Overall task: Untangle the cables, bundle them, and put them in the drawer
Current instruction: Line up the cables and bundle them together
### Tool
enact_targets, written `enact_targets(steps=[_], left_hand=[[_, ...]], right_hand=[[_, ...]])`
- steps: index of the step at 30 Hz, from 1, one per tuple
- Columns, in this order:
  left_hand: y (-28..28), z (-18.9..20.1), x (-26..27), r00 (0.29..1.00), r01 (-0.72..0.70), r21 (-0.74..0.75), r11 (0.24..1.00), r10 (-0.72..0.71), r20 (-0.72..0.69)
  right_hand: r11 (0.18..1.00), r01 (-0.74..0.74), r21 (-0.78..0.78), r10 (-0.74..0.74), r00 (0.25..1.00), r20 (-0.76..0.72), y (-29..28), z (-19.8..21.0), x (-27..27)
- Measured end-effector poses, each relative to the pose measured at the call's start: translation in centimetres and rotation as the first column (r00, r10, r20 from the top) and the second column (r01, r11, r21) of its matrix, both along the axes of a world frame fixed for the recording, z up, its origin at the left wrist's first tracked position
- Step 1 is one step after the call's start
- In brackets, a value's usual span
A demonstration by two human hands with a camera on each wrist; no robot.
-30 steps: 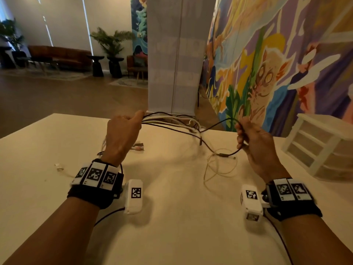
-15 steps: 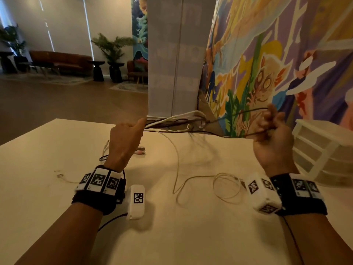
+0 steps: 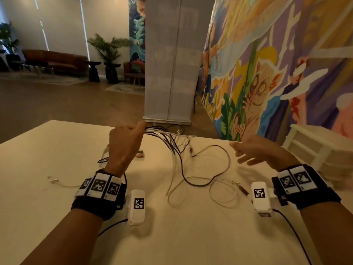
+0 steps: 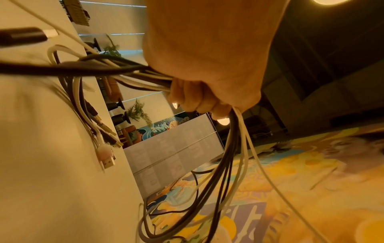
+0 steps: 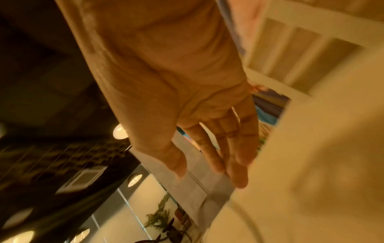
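Observation:
My left hand [image 3: 126, 142] [image 4: 199, 92] grips a bunch of black and white cables [image 3: 164, 133] [image 4: 232, 148] above the table's far side. Their loose ends fall onto the table in loops, a black cable [image 3: 191, 180] and a thin white one [image 3: 223, 196] among them. Plug ends [image 4: 106, 157] hang from the near side of the fist. My right hand [image 3: 248, 152] [image 5: 218, 148] hovers over the table to the right of the loops, fingers straight, holding nothing. The white drawer unit [image 3: 321, 150] stands at the table's right edge, its drawers closed.
A thin white cable [image 3: 57, 183] lies alone on the table [image 3: 57, 226] at the left. A small plug [image 3: 140, 155] lies just right of my left hand. Beyond the far edge stand a grey roll-up banner [image 3: 168, 73] and a painted wall.
My right hand has let go of the black cable and come down, fingers straightened. The released cable has dropped in loops on the table. My left hand keeps its grip.

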State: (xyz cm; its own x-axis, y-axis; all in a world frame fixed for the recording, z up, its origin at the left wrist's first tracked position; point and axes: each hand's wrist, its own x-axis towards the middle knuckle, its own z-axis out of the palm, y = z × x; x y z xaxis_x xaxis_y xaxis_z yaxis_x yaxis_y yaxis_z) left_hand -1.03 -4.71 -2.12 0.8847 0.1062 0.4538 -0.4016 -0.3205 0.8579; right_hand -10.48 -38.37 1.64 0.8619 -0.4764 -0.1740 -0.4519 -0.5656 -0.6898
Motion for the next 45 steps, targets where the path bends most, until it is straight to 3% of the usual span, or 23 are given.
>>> enact_targets(steps=[2,4,7,9,13,15,21,23,25,27,28,30,32,33,36,38,41,45], left_hand=[[-0.4,-0.2,0.1,1.0,0.0,0.052,0.999,0.0,0.01],[-0.7,-0.4,0.3,1.0,-0.009,0.086,0.996,0.008,0.011],[-1.5,-0.6,0.1,0.998,0.063,0.102,0.993,-0.065,0.016],[-1.9,-0.3,-0.4,0.99,0.139,0.09,0.986,-0.141,0.021],[-1.6,0.3,-0.9,0.985,0.167,0.068,0.984,-0.17,0.035],[-1.5,0.4,-1.0,0.984,0.166,0.077,0.983,-0.17,0.053],[-1.6,1.2,-1.5,0.966,0.194,0.03,0.981,-0.196,0.166],[-1.2,1.4,-1.4,0.966,0.177,0.013,0.984,-0.177,0.187],[-0.8,1.4,-1.1,0.967,0.149,0.022,0.989,-0.15,0.206],[-0.3,1.4,-0.8,0.969,0.132,0.106,0.986,-0.151,0.197],[0.0,1.3,-0.4,0.974,0.127,0.18,0.975,-0.157,0.161],[0.9,1.0,0.4,0.991,0.117,0.414,0.903,-0.135,0.015],[1.3,0.4,1.0,0.985,0.167,0.67,0.723,-0.088,-0.151],[1.3,0.1,1.1,0.964,0.239,0.705,0.668,-0.074,-0.257],[0.1,-1.1,1.0,0.88,0.419,0.73,0.539,-0.045,-0.472],[-0.5,-1.9,1.1,0.85,0.462,0.722,0.515,-0.026,-0.525],[-0.6,-2.7,1.4,0.826,0.497,0.684,0.533,-0.05,-0.561],[-0.4,-2.4,0.8,0.839,0.531,0.758,0.379,-0.11,-0.533]], right_hand=[[0.962,-0.058,-0.267,0.077,0.995,0.065,2.0,1.6,0.0],[0.88,-0.159,-0.448,0.253,0.954,0.158,4.7,2.6,0.0],[0.747,-0.464,-0.476,0.581,0.804,0.128,10.3,2.6,0.0],[0.644,-0.573,-0.508,0.696,0.714,0.078,12.7,1.0,1.2],[0.715,-0.614,-0.334,0.697,0.663,0.275,12.5,-2.0,4.0],[0.74,-0.605,-0.294,0.672,0.675,0.303,11.9,-2.7,4.5],[0.774,-0.501,-0.387,0.624,0.709,0.33,9.7,-3.0,5.0],[0.746,-0.386,-0.543,0.619,0.702,0.352,8.2,-2.3,5.7],[0.666,-0.232,-0.709,0.589,0.747,0.309,6.6,-1.3,5.8],[0.586,-0.161,-0.794,0.555,0.794,0.247,5.6,-0.8,5.9],[0.589,-0.179,-0.788,0.557,0.797,0.235,5.2,-0.8,5.9],[0.699,-0.31,-0.644,0.577,0.777,0.252,4.9,-1.1,5.1],[0.77,-0.426,-0.475,0.581,0.775,0.248,5.3,-1.9,3.3],[0.786,-0.442,-0.432,0.576,0.779,0.25,5.7,-2.3,2.4],[0.842,-0.447,-0.302,0.524,0.812,0.259,6.4,-3.3,0.1],[0.865,-0.44,-0.242,0.491,0.842,0.225,6.5,-4.0,-0.8],[0.85,-0.412,-0.328,0.476,0.867,0.145,7.0,-5.3,-1.2],[0.81,-0.342,-0.477,0.434,0.896,0.095,7.6,-6.6,-0.5]])
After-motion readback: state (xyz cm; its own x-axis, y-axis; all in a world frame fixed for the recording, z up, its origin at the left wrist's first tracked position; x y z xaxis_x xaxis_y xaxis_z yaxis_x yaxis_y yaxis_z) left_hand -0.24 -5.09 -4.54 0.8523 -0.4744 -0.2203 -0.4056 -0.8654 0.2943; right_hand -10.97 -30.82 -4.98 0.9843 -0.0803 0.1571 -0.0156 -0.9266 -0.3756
